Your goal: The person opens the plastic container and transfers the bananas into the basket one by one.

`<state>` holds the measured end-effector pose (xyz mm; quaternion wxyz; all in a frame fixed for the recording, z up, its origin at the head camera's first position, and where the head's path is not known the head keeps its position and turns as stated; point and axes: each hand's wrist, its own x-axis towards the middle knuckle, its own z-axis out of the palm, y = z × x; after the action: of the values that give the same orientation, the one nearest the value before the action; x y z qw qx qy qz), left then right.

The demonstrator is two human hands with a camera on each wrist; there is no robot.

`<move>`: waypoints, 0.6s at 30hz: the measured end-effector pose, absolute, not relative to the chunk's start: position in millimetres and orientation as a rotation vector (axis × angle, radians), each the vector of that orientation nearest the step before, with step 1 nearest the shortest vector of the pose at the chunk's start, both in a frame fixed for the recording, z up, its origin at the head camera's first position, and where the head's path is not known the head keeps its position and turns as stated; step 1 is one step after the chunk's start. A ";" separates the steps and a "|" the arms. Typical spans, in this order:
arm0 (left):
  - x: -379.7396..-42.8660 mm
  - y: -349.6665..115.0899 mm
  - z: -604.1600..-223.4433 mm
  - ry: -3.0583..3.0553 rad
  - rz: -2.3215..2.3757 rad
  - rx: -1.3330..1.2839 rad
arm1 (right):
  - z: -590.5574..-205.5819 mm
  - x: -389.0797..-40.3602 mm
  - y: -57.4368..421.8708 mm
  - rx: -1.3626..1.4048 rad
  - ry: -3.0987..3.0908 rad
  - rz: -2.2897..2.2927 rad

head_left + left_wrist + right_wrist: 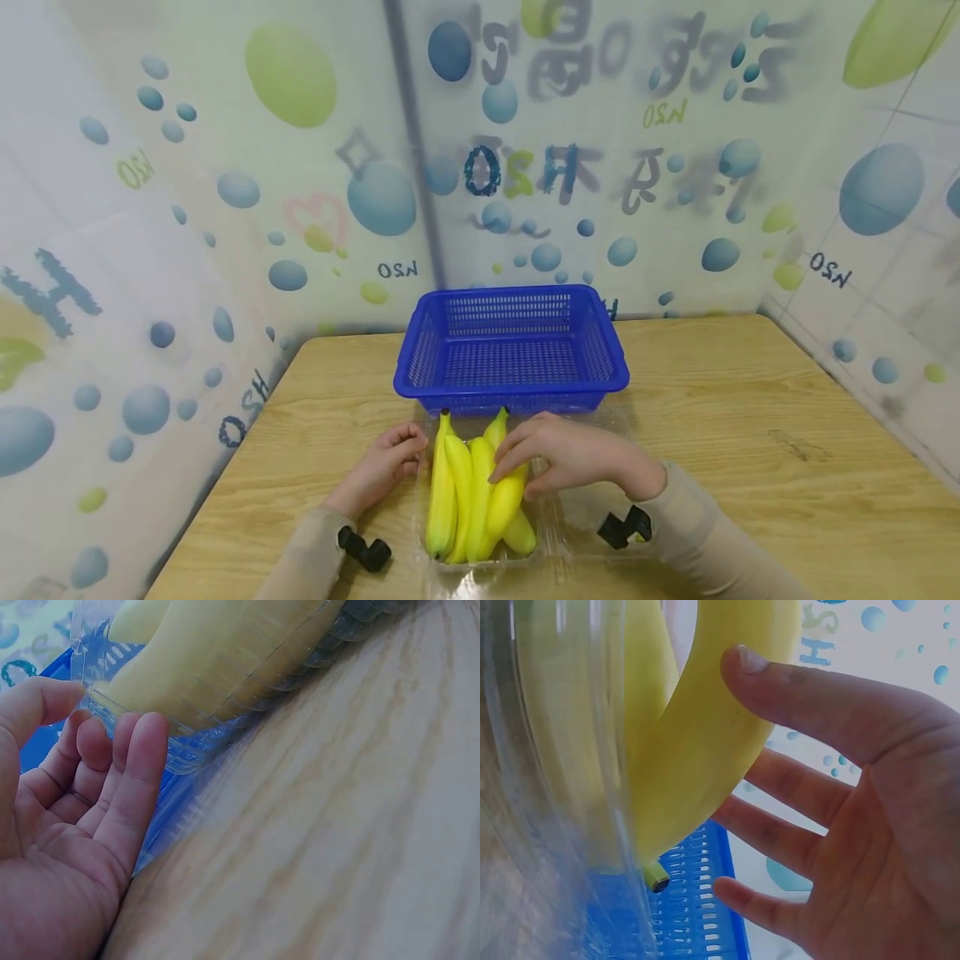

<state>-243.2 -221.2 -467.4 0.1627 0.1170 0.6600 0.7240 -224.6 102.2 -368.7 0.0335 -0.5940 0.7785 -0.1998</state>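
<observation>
Beige sleeves (pixel 712 542), smooth yellow bananas (pixel 480 492), plump, curved, dark-tipped stems (pixel 445 418)

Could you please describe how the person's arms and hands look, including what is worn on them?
The left hand and right hand wear no gloves. The left sleeve and right sleeve are pale beige, with a small black device on each.

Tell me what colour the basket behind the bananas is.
The basket is deep blue, seen best in the head view.
</observation>
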 end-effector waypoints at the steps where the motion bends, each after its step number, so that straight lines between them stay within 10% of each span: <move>1: -243.2 -221.2 -467.2 1.885 2.065 0.334 | -368.4 -224.6 102.5 -1.836 2.396 -0.615; 18: -243.4 -221.0 -466.5 1.870 2.066 0.348 | -359.4 -222.5 106.9 -1.925 2.415 -0.661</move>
<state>-243.4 -221.0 -466.5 0.1657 0.1224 0.6566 0.7255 -222.5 106.9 -359.4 -0.0084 -0.6094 0.7647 -0.2094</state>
